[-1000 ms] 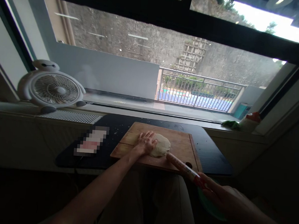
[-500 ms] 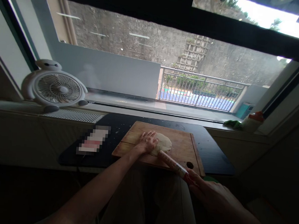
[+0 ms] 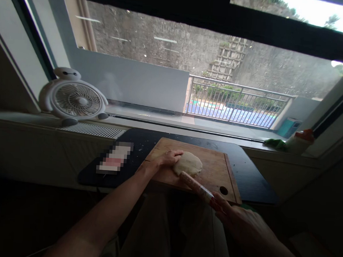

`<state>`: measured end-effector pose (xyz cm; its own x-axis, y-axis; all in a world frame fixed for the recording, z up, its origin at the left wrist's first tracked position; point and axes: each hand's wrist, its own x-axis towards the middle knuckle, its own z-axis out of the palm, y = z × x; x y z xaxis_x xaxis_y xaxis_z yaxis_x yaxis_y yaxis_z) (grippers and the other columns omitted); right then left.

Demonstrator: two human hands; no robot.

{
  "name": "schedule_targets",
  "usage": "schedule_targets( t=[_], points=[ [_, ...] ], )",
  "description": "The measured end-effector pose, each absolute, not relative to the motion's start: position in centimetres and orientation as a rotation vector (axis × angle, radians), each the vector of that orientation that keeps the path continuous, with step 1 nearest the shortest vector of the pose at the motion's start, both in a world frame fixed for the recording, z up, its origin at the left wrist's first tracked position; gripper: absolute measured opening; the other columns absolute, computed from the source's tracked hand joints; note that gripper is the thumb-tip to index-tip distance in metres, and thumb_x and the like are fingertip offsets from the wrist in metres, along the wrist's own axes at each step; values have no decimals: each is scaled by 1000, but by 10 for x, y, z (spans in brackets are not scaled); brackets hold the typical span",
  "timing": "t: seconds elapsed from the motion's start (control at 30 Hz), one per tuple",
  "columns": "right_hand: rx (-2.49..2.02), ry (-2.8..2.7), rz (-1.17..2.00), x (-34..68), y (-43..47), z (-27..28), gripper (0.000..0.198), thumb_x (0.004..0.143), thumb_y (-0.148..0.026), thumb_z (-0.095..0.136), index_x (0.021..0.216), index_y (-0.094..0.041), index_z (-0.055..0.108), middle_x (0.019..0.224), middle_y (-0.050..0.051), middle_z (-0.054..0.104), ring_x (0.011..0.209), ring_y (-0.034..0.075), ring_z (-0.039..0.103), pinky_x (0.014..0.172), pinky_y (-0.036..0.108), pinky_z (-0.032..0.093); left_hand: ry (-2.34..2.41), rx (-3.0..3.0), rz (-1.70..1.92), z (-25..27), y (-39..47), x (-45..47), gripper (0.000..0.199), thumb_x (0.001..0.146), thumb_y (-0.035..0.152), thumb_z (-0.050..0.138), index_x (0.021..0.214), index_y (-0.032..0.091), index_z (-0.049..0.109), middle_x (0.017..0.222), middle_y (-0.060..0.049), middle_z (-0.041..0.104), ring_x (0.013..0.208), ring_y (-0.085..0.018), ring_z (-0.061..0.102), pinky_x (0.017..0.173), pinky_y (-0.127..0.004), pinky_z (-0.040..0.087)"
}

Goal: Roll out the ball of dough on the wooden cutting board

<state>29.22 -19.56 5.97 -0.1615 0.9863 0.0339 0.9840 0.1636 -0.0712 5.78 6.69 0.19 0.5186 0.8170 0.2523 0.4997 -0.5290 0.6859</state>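
Note:
A flattened round of pale dough [image 3: 189, 165] lies on a wooden cutting board [image 3: 213, 155]. My left hand [image 3: 172, 157] is at the dough's left edge, its fingers together on the rim; the thumb is hard to make out. In my right hand [image 3: 235, 217] is a rolling pin [image 3: 198, 187], gripped by its near end. The pin slants up and left, and its far tip lies by the dough's lower left edge. The grip end is wrapped in something red and clear.
The board rests on a dark table [image 3: 250, 177], with a hole [image 3: 223, 190] in its near right corner. A blurred pale item [image 3: 115, 158] lies left of it. On the sill stand a white fan [image 3: 78, 100] and a white bottle with an orange top [image 3: 301, 142].
My left hand has gone from lying spread on the dough's left part to its left edge, fingers closer together. The rolling pin has hardly moved. The whole view has shifted slightly.

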Motion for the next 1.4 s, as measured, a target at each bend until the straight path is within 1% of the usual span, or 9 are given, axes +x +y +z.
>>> schedule_targets(
  t=[0.17, 0.37, 0.47, 0.6, 0.7, 0.8, 0.97, 1.13, 1.4],
  points=[
    [-1943, -2337, 217, 325, -170, 60, 38, 91, -48, 35, 121, -34, 53, 74, 1, 69, 64, 18, 66, 50, 21, 38, 973, 2038, 847, 14, 48, 52, 38, 80, 30, 45, 110, 14, 63, 114, -7, 65, 98, -20, 62, 82, -28, 51],
    [-1865, -2363, -100, 325, -108, 61, 44, 96, -43, 25, 85, -27, 65, 70, 1, 68, 64, 16, 63, 58, 23, 36, 1175, 2239, 1249, 43, 3, 48, 35, 89, 33, 36, 107, 17, 61, 114, -6, 63, 109, -18, 55, 97, -30, 41],
    [-1823, -2307, -149, 280, -68, 54, 45, 96, -41, 23, 90, -23, 64, 81, 6, 69, 73, 18, 64, 64, 26, 38, 1297, 2574, 1116, 45, -13, 41, 33, 90, 35, 35, 105, 22, 62, 112, -4, 64, 109, -20, 54, 105, -39, 31],
    [-1916, -2062, -23, 229, -38, 38, 41, 95, -32, 23, 97, -21, 63, 87, 8, 68, 78, 20, 62, 69, 29, 40, 1574, 2771, 875, 22, -10, 16, 33, 91, 36, 35, 107, 25, 61, 109, -4, 65, 107, -22, 54, 108, -52, 16],
    [-1809, -1958, -84, 222, -32, 26, 34, 89, -20, 33, 112, -21, 58, 106, 8, 62, 100, 21, 54, 83, 30, 38, 1629, 2777, 758, 10, 6, 3, 35, 92, 37, 32, 106, 26, 61, 110, -4, 65, 108, -22, 53, 106, -51, 21],
    [-1791, -1906, -63, 231, -25, 23, 45, 82, -16, 41, 126, -21, 49, 121, 9, 53, 115, 22, 43, 95, 34, 32, 1672, 2806, 796, 15, 24, 11, 35, 91, 37, 31, 99, 25, 63, 107, -4, 66, 109, -23, 51, 106, -52, 19],
    [-1966, -1733, 32, 225, -29, 20, 46, 85, -20, 36, 131, -19, 43, 128, 10, 47, 127, 25, 30, 103, 39, 24, 1708, 2836, 826, 29, 37, 30, 37, 91, 36, 32, 87, 22, 65, 96, -6, 68, 105, -23, 53, 107, -52, 15],
    [-1808, -1787, -201, 202, -59, 3, 43, 90, -24, 31, 132, -23, 41, 138, 5, 39, 136, 23, 13, 109, 37, 12, 1622, 2831, 875, 13, 16, 17, 34, 91, 34, 31, 99, 24, 63, 105, -5, 66, 106, -21, 53, 108, -49, 17],
    [-2019, -1704, 143, 225, -1, 24, 47, 93, -36, 24, 134, -18, 39, 138, 10, 41, 134, 27, 21, 106, 45, 18, 1805, 2797, 880, 29, 31, 38, 37, 89, 35, 33, 78, 21, 65, 94, -8, 69, 105, -24, 53, 109, -50, 14]
  ],
)
